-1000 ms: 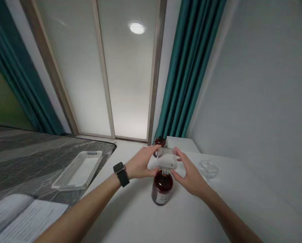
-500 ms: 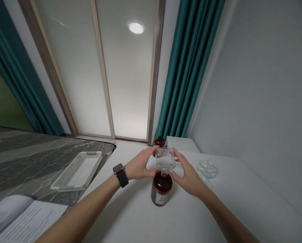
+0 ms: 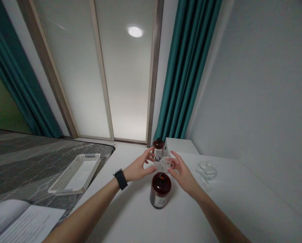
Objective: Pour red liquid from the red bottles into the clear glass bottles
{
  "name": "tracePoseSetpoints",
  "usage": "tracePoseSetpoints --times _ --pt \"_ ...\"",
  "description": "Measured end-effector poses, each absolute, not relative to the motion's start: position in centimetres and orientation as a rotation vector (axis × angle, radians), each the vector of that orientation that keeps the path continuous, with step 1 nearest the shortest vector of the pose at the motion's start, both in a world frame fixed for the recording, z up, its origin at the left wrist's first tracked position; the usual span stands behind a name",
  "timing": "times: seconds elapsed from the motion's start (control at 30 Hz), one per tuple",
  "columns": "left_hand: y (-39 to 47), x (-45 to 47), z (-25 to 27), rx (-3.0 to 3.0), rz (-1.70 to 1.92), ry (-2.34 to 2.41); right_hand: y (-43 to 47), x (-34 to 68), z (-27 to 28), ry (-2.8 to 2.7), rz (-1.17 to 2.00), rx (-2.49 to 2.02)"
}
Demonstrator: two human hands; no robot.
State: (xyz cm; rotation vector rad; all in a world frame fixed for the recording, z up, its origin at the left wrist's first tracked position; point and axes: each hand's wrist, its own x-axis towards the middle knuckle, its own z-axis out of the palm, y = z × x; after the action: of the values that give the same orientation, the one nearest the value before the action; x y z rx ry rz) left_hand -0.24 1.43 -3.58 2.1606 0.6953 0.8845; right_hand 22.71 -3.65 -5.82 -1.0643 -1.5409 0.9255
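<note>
Between my two hands is a small clear square bottle (image 3: 162, 162), just above and behind a dark amber bottle. My left hand (image 3: 138, 167), with a black watch on its wrist, has its thumb and fingers at the clear bottle's left side. My right hand (image 3: 181, 172) grips it from the right, the thumb near its lower corner. The amber bottle (image 3: 161, 190) stands upright on the white table, its narrow mouth uncovered and a pale label facing me. A second amber bottle (image 3: 158, 144) with a black cap stands farther back, partly hidden by the clear one.
Crumpled clear plastic (image 3: 207, 170) lies on the white table (image 3: 191, 216) at right. A white box (image 3: 181, 145) is at the back. On the left, a white basket (image 3: 77, 175) and an open book (image 3: 31, 221) rest on a dark striped surface (image 3: 26, 158).
The clear bottle was upside down with its neck at the amber bottle's mouth. Both hands have lifted it off and turned it, so the amber bottle's mouth now shows.
</note>
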Motion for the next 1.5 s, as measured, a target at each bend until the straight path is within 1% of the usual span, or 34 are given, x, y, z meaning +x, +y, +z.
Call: tracePoseSetpoints --times 0.2,0.37,0.6,0.83,0.93,1.0,1.13,1.3,1.5 --pt "2.1 -1.0 -3.5 2.377 0.984 0.712 -2.8 22.2 -6.1 -1.236 1.109 -1.204" --pt "3.0 -1.0 -3.8 2.556 0.912 0.721 -2.5 21.6 -6.0 -1.136 1.139 -1.251" --pt "3.1 -0.6 -5.0 2.537 0.913 0.812 -2.9 20.7 -6.2 -1.170 1.138 -1.252" --pt "2.9 -1.4 -5.4 2.438 0.997 0.876 -3.1 21.1 -6.2 -1.281 1.128 -1.279" --pt "3.0 -2.3 -6.2 2.294 1.081 0.958 -2.8 22.1 -7.0 -1.323 1.028 -1.304" --pt "3.1 -3.0 -6.8 2.203 1.123 1.011 -2.5 22.9 -7.8 -1.384 0.881 -1.314" --pt "3.2 -4.4 -7.8 2.118 1.166 1.089 -2.0 24.6 -9.7 -1.404 0.687 -1.354" --pt "3.1 -5.8 -8.5 2.106 1.118 1.179 -2.5 26.4 -11.3 -1.458 0.440 -1.430" --pt "2.9 -5.9 -8.9 2.111 1.060 1.190 -2.6 27.2 -12.3 -1.576 0.273 -1.439"
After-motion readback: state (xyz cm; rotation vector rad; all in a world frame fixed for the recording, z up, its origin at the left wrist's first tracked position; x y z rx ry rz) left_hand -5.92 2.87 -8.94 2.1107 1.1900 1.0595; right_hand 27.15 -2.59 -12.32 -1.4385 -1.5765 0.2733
